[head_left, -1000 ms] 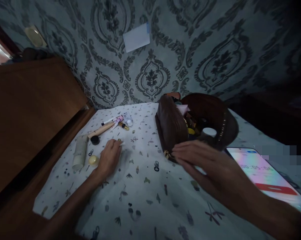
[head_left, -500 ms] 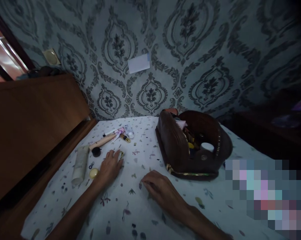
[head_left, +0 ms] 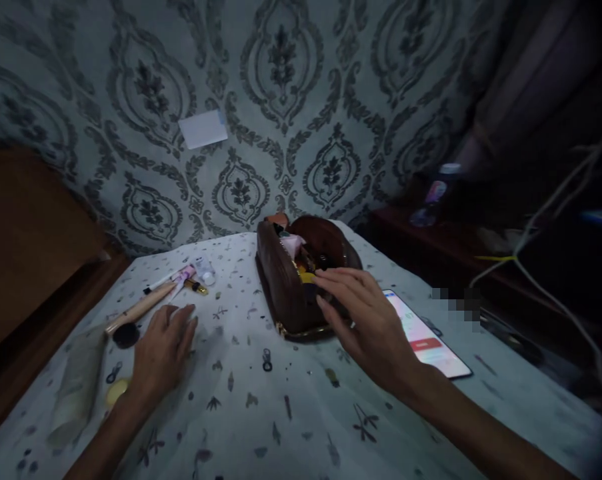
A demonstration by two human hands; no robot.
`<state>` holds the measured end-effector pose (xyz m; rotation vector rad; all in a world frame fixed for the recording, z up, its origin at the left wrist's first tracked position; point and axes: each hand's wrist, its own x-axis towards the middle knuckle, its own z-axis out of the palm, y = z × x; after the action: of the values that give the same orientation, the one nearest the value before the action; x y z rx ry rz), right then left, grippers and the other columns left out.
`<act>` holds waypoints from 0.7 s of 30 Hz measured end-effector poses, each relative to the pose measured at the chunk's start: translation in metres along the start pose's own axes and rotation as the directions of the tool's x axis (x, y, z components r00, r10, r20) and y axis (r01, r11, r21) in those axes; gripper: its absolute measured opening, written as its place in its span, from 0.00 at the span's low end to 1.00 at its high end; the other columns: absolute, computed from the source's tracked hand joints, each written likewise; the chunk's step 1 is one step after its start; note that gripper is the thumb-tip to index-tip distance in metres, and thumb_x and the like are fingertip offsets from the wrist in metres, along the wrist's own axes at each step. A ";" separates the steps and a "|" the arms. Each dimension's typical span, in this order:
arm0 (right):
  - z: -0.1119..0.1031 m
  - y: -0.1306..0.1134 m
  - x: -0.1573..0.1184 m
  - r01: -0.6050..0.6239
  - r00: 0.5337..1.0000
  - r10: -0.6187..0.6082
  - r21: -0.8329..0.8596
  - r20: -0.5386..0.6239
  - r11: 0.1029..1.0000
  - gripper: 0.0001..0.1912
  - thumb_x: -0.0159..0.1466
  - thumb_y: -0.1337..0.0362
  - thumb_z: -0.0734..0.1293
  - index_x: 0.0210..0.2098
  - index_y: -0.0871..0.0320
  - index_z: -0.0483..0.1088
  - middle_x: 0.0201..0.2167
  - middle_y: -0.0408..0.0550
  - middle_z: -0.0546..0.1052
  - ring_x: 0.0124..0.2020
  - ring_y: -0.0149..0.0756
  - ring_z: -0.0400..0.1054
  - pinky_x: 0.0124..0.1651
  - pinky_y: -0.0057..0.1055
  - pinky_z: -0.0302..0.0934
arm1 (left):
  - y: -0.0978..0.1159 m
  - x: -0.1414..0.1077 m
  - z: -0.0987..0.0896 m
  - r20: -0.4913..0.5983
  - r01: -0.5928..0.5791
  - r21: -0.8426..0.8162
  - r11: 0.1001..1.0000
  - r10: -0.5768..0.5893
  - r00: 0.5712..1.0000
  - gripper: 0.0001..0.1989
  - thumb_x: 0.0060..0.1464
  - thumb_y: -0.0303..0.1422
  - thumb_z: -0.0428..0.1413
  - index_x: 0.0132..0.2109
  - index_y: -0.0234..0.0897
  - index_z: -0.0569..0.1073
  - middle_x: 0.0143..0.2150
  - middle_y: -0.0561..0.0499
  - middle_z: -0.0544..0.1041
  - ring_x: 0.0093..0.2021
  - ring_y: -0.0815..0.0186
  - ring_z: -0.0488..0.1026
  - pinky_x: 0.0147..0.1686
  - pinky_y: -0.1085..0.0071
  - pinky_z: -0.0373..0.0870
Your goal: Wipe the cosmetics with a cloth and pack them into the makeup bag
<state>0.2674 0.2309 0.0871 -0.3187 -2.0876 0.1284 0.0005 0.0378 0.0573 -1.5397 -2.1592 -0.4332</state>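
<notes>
My left hand rests on the patterned sheet with its fingers loosely apart and nothing visible in them. Close around it lie a pale tube, a round black lid, a round yellow item and a long beige item. Past its fingertips are a small black-and-gold item and a clear tube with a white cap. Over the near right side of an unzipped brown cosmetic bag is my right hand, fingers stretched out and seemingly holding nothing. A pink item and a yellow-topped container show inside.
A lit phone lies right of the bag, partly behind my right hand. Beyond the sheet's right edge stand a bottle and a pale cable. Wooden furniture borders the left; a patterned wall rises behind.
My right hand has risen from the sheet and moved right to the bag's opening, with its fingers straightened. My left hand stays beside the small items. The view has turned right.
</notes>
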 end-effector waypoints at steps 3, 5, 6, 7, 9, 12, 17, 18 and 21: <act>-0.003 0.018 -0.006 -0.011 0.995 0.016 -0.053 0.101 0.999 0.15 0.66 0.70 0.62 0.52 0.59 0.69 0.46 0.56 0.77 0.49 0.47 0.68 0.48 0.48 0.69 | 0.040 0.028 -0.013 -0.046 -0.273 -0.228 0.935 0.270 0.962 0.14 0.67 0.31 0.44 0.55 0.37 0.70 0.35 0.49 0.72 0.34 0.65 0.73 0.33 0.72 0.69; -0.002 0.023 -0.011 -0.009 0.989 0.018 -0.055 0.150 0.998 0.15 0.66 0.71 0.62 0.52 0.59 0.69 0.46 0.56 0.76 0.48 0.47 0.67 0.47 0.47 0.69 | 0.073 0.051 -0.018 -0.022 -0.418 -0.274 0.866 0.429 0.903 0.19 0.68 0.30 0.43 0.63 0.40 0.63 0.34 0.51 0.74 0.32 0.66 0.73 0.31 0.74 0.68; -0.002 0.025 -0.012 -0.006 0.986 0.013 -0.047 0.163 0.999 0.15 0.66 0.72 0.62 0.52 0.59 0.68 0.46 0.56 0.76 0.48 0.47 0.67 0.47 0.47 0.69 | 0.088 0.063 -0.019 0.032 -0.451 -0.282 0.847 0.479 0.877 0.21 0.68 0.32 0.42 0.66 0.42 0.57 0.35 0.51 0.76 0.31 0.66 0.74 0.29 0.75 0.68; -0.003 0.026 -0.013 0.000 0.985 0.005 -0.033 0.170 0.999 0.15 0.66 0.73 0.61 0.52 0.59 0.69 0.45 0.56 0.76 0.47 0.46 0.68 0.46 0.45 0.69 | 0.101 0.074 -0.018 0.080 -0.476 -0.269 0.837 0.512 0.855 0.23 0.69 0.34 0.42 0.68 0.43 0.53 0.35 0.51 0.77 0.30 0.66 0.74 0.27 0.75 0.67; -0.005 0.029 -0.015 0.013 0.986 -0.013 0.005 0.168 1.000 0.15 0.66 0.74 0.61 0.51 0.59 0.69 0.44 0.55 0.76 0.45 0.45 0.68 0.44 0.43 0.70 | 0.120 0.092 -0.015 0.143 -0.522 -0.207 0.827 0.554 0.820 0.24 0.69 0.39 0.41 0.69 0.43 0.51 0.33 0.52 0.78 0.28 0.65 0.75 0.24 0.74 0.66; -0.010 0.035 -0.019 0.031 0.986 -0.040 0.059 0.160 0.998 0.16 0.66 0.76 0.60 0.51 0.59 0.69 0.44 0.54 0.77 0.46 0.42 0.69 0.45 0.42 0.71 | 0.129 0.106 -0.005 0.140 -0.564 -0.119 0.817 0.576 0.805 0.20 0.69 0.39 0.41 0.63 0.40 0.61 0.31 0.51 0.78 0.27 0.62 0.76 0.23 0.72 0.67; -0.016 0.048 -0.035 0.001 0.966 -0.039 0.149 0.256 0.989 0.22 0.65 0.79 0.58 0.54 0.60 0.69 0.47 0.53 0.78 0.51 0.39 0.69 0.51 0.38 0.71 | 0.118 0.103 0.008 0.026 -0.604 -0.249 0.757 0.629 0.777 0.15 0.67 0.31 0.46 0.59 0.35 0.64 0.34 0.49 0.78 0.31 0.64 0.75 0.27 0.71 0.70; -0.017 0.050 -0.038 -0.009 0.961 -0.038 0.169 0.275 0.986 0.22 0.65 0.79 0.58 0.55 0.59 0.69 0.48 0.53 0.78 0.52 0.39 0.69 0.52 0.38 0.71 | 0.117 0.103 0.010 0.017 -0.600 -0.271 0.753 0.627 0.779 0.15 0.67 0.30 0.46 0.59 0.34 0.64 0.33 0.50 0.78 0.30 0.65 0.74 0.27 0.72 0.70; -0.016 0.053 -0.042 -0.091 0.950 0.018 0.222 0.313 0.971 0.21 0.67 0.74 0.59 0.55 0.53 0.71 0.48 0.49 0.78 0.52 0.38 0.71 0.49 0.33 0.72 | 0.115 0.101 0.013 0.024 -0.584 -0.300 0.754 0.618 0.786 0.15 0.67 0.30 0.46 0.59 0.35 0.66 0.27 0.53 0.74 0.25 0.67 0.70 0.22 0.72 0.66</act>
<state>0.3110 0.2699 0.0489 -0.2231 -2.3440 0.4825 0.0788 0.1628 0.0988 -2.3592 -1.5762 -0.4333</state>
